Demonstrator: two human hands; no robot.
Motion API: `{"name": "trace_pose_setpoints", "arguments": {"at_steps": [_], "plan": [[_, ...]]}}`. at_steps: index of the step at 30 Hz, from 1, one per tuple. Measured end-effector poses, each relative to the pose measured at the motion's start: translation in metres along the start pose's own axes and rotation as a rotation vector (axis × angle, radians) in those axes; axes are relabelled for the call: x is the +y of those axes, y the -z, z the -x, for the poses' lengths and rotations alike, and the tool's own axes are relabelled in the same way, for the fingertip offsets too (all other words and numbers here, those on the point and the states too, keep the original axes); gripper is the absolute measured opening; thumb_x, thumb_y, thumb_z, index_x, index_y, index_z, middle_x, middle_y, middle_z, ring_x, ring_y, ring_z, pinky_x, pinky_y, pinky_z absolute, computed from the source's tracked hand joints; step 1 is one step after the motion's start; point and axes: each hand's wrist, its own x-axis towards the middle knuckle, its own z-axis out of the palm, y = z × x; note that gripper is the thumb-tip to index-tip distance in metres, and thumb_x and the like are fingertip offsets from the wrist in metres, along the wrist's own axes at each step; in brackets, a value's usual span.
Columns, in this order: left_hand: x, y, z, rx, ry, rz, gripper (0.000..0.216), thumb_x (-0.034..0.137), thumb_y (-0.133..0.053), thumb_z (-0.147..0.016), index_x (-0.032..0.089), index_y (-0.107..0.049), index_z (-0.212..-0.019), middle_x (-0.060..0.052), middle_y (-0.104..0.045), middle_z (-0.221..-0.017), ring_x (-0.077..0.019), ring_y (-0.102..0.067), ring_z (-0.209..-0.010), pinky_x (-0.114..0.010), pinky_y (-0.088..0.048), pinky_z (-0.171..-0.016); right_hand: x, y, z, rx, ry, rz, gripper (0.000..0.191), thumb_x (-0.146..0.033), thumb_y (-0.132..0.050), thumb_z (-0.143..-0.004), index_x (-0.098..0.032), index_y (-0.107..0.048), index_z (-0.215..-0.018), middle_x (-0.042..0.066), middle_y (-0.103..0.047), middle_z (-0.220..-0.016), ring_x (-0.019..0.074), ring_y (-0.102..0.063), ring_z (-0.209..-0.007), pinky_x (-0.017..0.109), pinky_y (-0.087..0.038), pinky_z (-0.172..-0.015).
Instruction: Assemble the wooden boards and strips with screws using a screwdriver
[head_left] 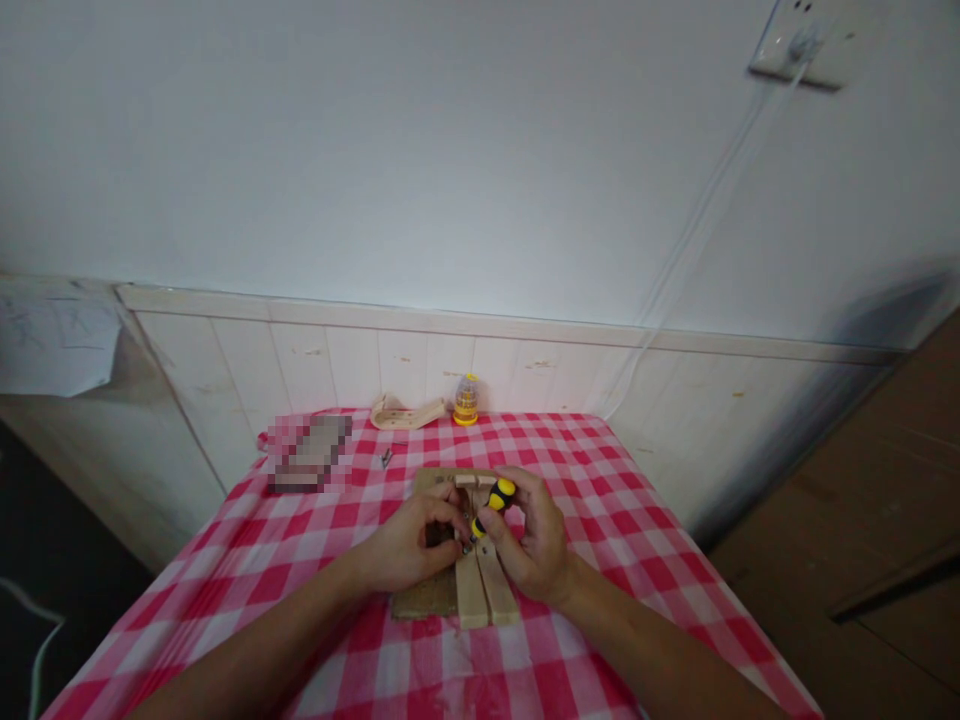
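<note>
My right hand (536, 535) is wrapped round a stubby yellow-and-black screwdriver (501, 494), which slants down to the left. Its lower end is close to a small dark metal part, perhaps a screw (467, 547), on a pale wooden piece (472, 590). The wood has two flat legs side by side with a narrow gap between them, and its far end curves. My left hand (412, 535) has thumb and fingers closed together at that spot; what they pinch is too small to make out. Beneath the wood lies a brown cardboard piece (424, 600).
On the red-and-white checked cloth (585, 660), a curved wooden part (405, 413) and a yellow-capped clear container (466, 402) stand near the wall. Small metal pieces (386, 458) and a pixelated flat object (311, 455) lie to the left. A cable (694, 225) hangs from the socket.
</note>
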Motion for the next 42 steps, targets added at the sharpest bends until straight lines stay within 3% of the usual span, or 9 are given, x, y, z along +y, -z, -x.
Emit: {"name": "trace_pose_setpoints", "arguments": {"at_steps": [5, 10, 17, 23, 29, 33, 42], "plan": [[0.002, 0.001, -0.001, -0.015, -0.011, 0.001, 0.009, 0.016, -0.067, -0.083, 0.019, -0.075, -0.080, -0.007, -0.066, -0.096, -0.0225, -0.060, -0.099, -0.037, -0.047, -0.090, -0.003, 0.004, -0.004, -0.019, 0.050, 0.029, 0.044, -0.020, -0.062, -0.090, -0.024, -0.052, -0.132, 0.010, -0.071, -0.108, 0.0228, -0.072, -0.089, 0.034, -0.062, -0.073], [0.000, 0.001, -0.001, -0.019, -0.018, 0.019, 0.009, 0.021, -0.070, -0.085, 0.020, -0.077, -0.079, -0.008, -0.067, -0.096, -0.0232, -0.060, -0.100, -0.037, -0.046, -0.089, -0.011, 0.012, -0.011, -0.122, 0.144, -0.011, 0.051, -0.016, -0.055, -0.091, -0.025, -0.048, -0.140, 0.009, -0.072, -0.116, 0.0226, -0.074, -0.090, 0.033, -0.063, -0.075], [-0.007, -0.001, 0.000, 0.000, -0.019, 0.049, 0.014, 0.027, -0.070, -0.086, 0.019, -0.078, -0.078, -0.008, -0.066, -0.092, -0.0220, -0.059, -0.095, -0.036, -0.046, -0.086, -0.010, 0.012, -0.011, -0.043, 0.194, 0.091, 0.051, -0.015, -0.055, -0.091, -0.021, -0.049, -0.141, 0.013, -0.073, -0.118, 0.0255, -0.074, -0.100, 0.037, -0.062, -0.086], [-0.003, -0.001, -0.002, 0.000, -0.031, 0.081, 0.012, 0.028, -0.072, -0.085, 0.019, -0.078, -0.080, -0.008, -0.066, -0.094, -0.0224, -0.060, -0.097, -0.037, -0.046, -0.089, -0.015, 0.009, -0.011, -0.085, 0.245, 0.018, 0.049, -0.016, -0.058, -0.089, -0.022, -0.050, -0.137, 0.012, -0.074, -0.111, 0.0257, -0.074, -0.094, 0.037, -0.064, -0.079], [-0.001, 0.000, -0.002, -0.009, -0.022, 0.080, 0.014, 0.029, -0.069, -0.087, 0.020, -0.078, -0.084, -0.009, -0.067, -0.098, -0.0227, -0.060, -0.098, -0.037, -0.047, -0.089, -0.011, 0.001, -0.003, -0.037, 0.113, 0.005, 0.040, -0.022, -0.068, -0.087, -0.024, -0.055, -0.125, 0.009, -0.073, -0.095, 0.0235, -0.073, -0.078, 0.036, -0.062, -0.068], [-0.002, 0.001, -0.001, -0.027, 0.005, 0.050, 0.017, 0.032, -0.068, -0.088, 0.020, -0.078, -0.082, -0.008, -0.065, -0.093, -0.0217, -0.059, -0.092, -0.034, -0.047, -0.080, -0.009, -0.003, -0.003, 0.038, 0.045, -0.046, 0.039, -0.022, -0.071, -0.084, -0.025, -0.055, -0.120, 0.007, -0.071, -0.098, 0.0214, -0.071, -0.079, 0.035, -0.061, -0.068], [-0.002, 0.000, -0.001, -0.021, 0.024, 0.035, 0.012, 0.026, -0.068, -0.086, 0.019, -0.075, -0.080, -0.006, -0.063, -0.088, -0.0207, -0.059, -0.089, -0.033, -0.045, -0.077, -0.012, -0.009, -0.005, 0.039, -0.011, -0.158, 0.042, -0.017, -0.073, -0.083, -0.027, -0.051, -0.117, 0.003, -0.070, -0.094, 0.0187, -0.071, -0.076, 0.031, -0.060, -0.066]]}}
